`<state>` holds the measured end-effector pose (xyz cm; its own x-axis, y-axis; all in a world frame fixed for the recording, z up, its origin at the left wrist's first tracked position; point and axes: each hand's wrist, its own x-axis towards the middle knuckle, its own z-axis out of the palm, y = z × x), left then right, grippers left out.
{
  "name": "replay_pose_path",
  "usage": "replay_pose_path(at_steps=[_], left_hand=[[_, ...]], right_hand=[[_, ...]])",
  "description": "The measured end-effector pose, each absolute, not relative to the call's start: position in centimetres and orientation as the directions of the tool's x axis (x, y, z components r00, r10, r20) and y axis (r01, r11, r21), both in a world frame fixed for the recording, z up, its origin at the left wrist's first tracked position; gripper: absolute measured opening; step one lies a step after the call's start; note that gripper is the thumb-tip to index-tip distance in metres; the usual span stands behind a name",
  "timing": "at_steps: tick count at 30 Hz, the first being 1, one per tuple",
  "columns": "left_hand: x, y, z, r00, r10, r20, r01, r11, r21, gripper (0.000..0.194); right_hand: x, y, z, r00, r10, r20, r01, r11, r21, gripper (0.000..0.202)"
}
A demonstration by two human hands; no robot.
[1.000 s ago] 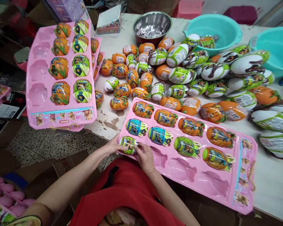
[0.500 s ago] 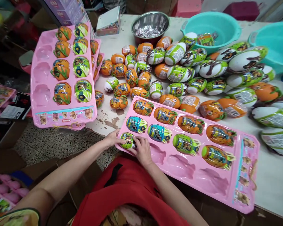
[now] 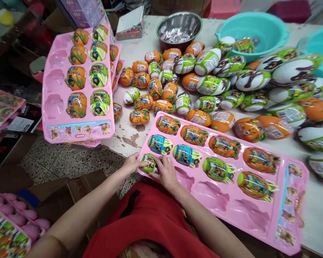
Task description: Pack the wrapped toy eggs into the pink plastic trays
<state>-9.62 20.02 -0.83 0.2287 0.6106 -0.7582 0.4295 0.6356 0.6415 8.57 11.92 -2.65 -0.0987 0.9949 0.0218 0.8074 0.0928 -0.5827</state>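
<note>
A long pink tray (image 3: 226,202) lies across the table's near edge, with orange, blue and green wrapped toy eggs set in its hollows. Both my hands press a small green egg (image 3: 150,163) into the tray's near-left hollow. My left hand (image 3: 132,164) holds the tray's corner with its thumb on the egg. My right hand (image 3: 166,172) has its fingers on the egg's other side. Three hollows to the right in that near row hold nothing.
A heap of loose orange and green eggs (image 3: 204,84) covers the table behind the tray. A second pink tray (image 3: 55,84) with eggs overhangs the table's left edge. A steel bowl (image 3: 179,30), two teal basins (image 3: 254,30) and cardboard boxes (image 3: 78,190) on the floor surround me.
Both hands have stayed on the green egg in the corner hollow, only pressing and shifting slightly. The view has drifted a little to the left.
</note>
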Motion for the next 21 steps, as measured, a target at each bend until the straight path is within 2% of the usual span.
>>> replay_pose_path(at_steps=[2, 3, 4, 5, 6, 7, 8, 9, 11, 13, 14, 16, 18, 19, 21], left_hand=[[-10.6, 19.9, -0.7, 0.242, 0.620, -0.746, 0.456, 0.606, 0.652, 0.065], [-11.0, 19.8, -0.6, 0.220, 0.644, -0.732, 0.480, 0.582, 0.657, 0.074], [-11.4, 19.8, -0.5, 0.193, 0.693, -0.694, 0.523, 0.526, 0.670, 0.083], [-11.5, 19.8, -0.3, 0.199, 0.756, -0.624, 0.587, 0.418, 0.693, 0.090], [-11.4, 19.9, -0.1, 0.264, 0.806, -0.530, 0.660, 0.250, 0.708, 0.092], [-11.2, 19.9, 0.1, 0.387, 0.812, -0.436, 0.714, 0.036, 0.699, 0.090], [-10.9, 20.1, 0.3, 0.531, 0.760, -0.374, 0.724, -0.179, 0.666, 0.085], [-10.4, 20.3, 0.4, 0.655, 0.668, -0.354, 0.699, -0.355, 0.621, 0.081], [-9.7, 21.0, 0.5, 0.778, 0.495, -0.386, 0.625, -0.553, 0.552, 0.080], [-9.4, 21.8, 0.3, 0.820, 0.400, -0.409, 0.572, -0.605, 0.554, 0.083], [-9.4, 22.3, 0.2, 0.830, 0.387, -0.402, 0.558, -0.592, 0.581, 0.082], [-9.7, 23.1, 0.0, 0.791, 0.475, -0.387, 0.599, -0.467, 0.651, 0.080], [-9.9, 23.6, -0.3, 0.659, 0.593, -0.463, 0.662, -0.163, 0.732, 0.080], [-9.9, 23.6, -0.4, 0.593, 0.594, -0.544, 0.654, 0.039, 0.755, 0.080], [-9.7, 23.3, -0.7, 0.554, 0.475, -0.684, 0.559, 0.397, 0.728, 0.080]], right_hand=[[8.5, 10.2, -1.9, -0.001, 0.999, 0.049, 0.745, 0.034, -0.667, 0.047], [8.5, 8.9, -1.5, 0.083, 0.996, 0.017, 0.681, -0.044, -0.731, 0.039], [8.4, 7.4, -1.2, 0.161, 0.983, -0.085, 0.582, -0.164, -0.797, 0.035], [8.3, 5.9, -1.1, 0.206, 0.943, -0.263, 0.441, -0.329, -0.835, 0.037], [8.1, 4.5, -1.1, 0.196, 0.852, -0.486, 0.259, -0.523, -0.812, 0.043], [7.8, 3.4, -1.2, 0.125, 0.713, -0.690, 0.051, -0.699, -0.714, 0.046], [7.3, 2.6, -1.4, 0.016, 0.567, -0.823, -0.162, -0.811, -0.562, 0.046], [6.7, 2.3, -1.8, -0.087, 0.459, -0.884, -0.364, -0.841, -0.401, 0.046], [5.0, 3.0, -2.6, -0.179, 0.424, -0.888, -0.688, -0.699, -0.195, 0.052], [3.0, 4.9, -3.5, -0.188, 0.504, -0.843, -0.847, -0.518, -0.120, 0.058], [2.0, 5.9, -3.8, -0.195, 0.544, -0.816, -0.883, -0.460, -0.096, 0.057], [0.1, 7.8, -4.3, -0.210, 0.588, -0.781, -0.917, -0.396, -0.051, 0.053], [-1.2, 8.9, -4.6, -0.204, 0.590, -0.781, -0.935, -0.355, -0.024, 0.052], [-1.7, 9.2, -4.7, -0.195, 0.584, -0.788, -0.941, -0.338, -0.018, 0.052], [-2.4, 9.5, -4.7, -0.157, 0.557, -0.816, -0.951, -0.308, -0.027, 0.053]])
